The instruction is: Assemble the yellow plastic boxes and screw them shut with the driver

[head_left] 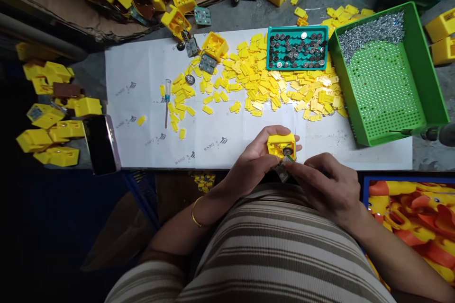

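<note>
My left hand (256,157) is wrapped round a yellow plastic housing (281,141), its open side turned toward me. A round dark speaker (287,151) shows inside the housing. At the near rim, my right hand (329,182) pinches a small circuit board (283,171), which hangs partly outside. The left thumb also reaches to the board's edge. Fingers hide where board and housing meet. Beyond my hands many small yellow plastic pieces (263,80) lie in a loose heap on white paper (213,144).
A teal tray (297,69) holds round metal parts. Right of it stands a green basket (432,75) with screws, a powered driver (444,135) at its near corner. A screwdriver (167,104), a phone (101,144) and more yellow housings (66,156) lie left. Yellow-orange toys (415,218) fill a bin at right.
</note>
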The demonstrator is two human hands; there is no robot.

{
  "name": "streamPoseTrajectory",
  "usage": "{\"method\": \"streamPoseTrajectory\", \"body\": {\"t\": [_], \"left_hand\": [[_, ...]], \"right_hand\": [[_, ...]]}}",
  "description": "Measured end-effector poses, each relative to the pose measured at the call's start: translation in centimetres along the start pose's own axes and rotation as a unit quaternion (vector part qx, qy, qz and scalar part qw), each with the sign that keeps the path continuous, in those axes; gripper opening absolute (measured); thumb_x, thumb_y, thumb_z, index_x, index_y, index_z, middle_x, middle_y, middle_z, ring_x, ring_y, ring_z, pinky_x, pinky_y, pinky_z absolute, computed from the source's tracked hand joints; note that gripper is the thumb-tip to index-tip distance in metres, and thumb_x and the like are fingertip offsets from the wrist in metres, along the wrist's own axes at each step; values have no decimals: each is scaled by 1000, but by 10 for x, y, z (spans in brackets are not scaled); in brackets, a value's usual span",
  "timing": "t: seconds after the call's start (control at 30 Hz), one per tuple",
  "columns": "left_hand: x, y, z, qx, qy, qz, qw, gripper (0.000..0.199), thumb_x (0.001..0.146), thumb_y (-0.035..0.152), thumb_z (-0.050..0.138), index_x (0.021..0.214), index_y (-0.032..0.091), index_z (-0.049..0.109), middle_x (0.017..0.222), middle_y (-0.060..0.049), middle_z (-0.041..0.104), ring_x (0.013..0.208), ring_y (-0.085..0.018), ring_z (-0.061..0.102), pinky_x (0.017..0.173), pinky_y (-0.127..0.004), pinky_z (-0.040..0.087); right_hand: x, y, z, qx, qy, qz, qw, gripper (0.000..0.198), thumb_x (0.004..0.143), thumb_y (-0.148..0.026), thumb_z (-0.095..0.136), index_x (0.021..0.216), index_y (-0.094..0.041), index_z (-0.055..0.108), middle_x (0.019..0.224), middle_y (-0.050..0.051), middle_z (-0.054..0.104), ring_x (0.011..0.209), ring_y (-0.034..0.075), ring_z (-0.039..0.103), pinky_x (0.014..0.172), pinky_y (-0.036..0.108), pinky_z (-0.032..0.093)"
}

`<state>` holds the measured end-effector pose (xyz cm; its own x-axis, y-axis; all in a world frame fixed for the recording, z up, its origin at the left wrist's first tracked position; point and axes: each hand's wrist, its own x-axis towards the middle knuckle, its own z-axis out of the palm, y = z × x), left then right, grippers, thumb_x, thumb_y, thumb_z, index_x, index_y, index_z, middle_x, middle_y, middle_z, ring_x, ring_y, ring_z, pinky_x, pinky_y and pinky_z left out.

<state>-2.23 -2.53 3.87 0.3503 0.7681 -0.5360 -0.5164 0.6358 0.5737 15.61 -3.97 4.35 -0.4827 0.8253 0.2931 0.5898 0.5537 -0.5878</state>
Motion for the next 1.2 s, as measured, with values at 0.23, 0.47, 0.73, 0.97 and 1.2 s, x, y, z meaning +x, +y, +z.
{"method": "streamPoseTrajectory", "body": {"t": [0.23, 0.47, 0.73, 0.97, 1.2], "left_hand": [[1, -8, 0, 15, 24, 28, 999, 39, 76, 11, 63, 111, 25, 53, 116, -3, 64, 114, -20, 59, 101, -35, 40], [0, -6, -1, 15, 27, 31, 999, 39, 74, 10, 60, 109, 25, 52, 112, -2, 64, 107, -19, 61, 98, -36, 41], [-2, -6, 0, 1, 31, 4, 1000, 39, 74, 13, 62, 110, 25, 54, 111, -2, 64, 107, -18, 59, 98, -34, 40], [-2, -7, -1, 28, 4, -18, 999, 40, 76, 14, 62, 114, 26, 53, 102, -1, 61, 98, -16, 57, 92, -31, 40], [-4, -10, -1, 27, -12, -30, 999, 37, 80, 16, 60, 116, 24, 54, 98, -2, 60, 92, -15, 57, 92, -31, 42]], "right_hand": [[3, -8, 6, 174, -27, 104, 979, 23, 88, -19, 57, 111, -17, 54, 89, 2, 67, 61, 8, 65, 57, 17, 53], [-2, -7, 12, 154, 38, 131, 979, 35, 87, -15, 62, 120, -20, 51, 105, 4, 67, 67, 10, 68, 61, 20, 59], [8, -3, -3, 128, 6, 76, 989, 26, 89, -9, 57, 111, -22, 64, 98, 5, 70, 88, 16, 68, 77, 26, 58], [17, -2, -11, 116, -57, 61, 990, 29, 91, -10, 53, 115, -23, 65, 100, 6, 68, 90, 16, 67, 75, 25, 57], [36, 3, -16, 81, -162, 74, 981, 18, 92, -14, 52, 103, -18, 65, 89, 5, 68, 74, 15, 65, 65, 26, 52]]}}
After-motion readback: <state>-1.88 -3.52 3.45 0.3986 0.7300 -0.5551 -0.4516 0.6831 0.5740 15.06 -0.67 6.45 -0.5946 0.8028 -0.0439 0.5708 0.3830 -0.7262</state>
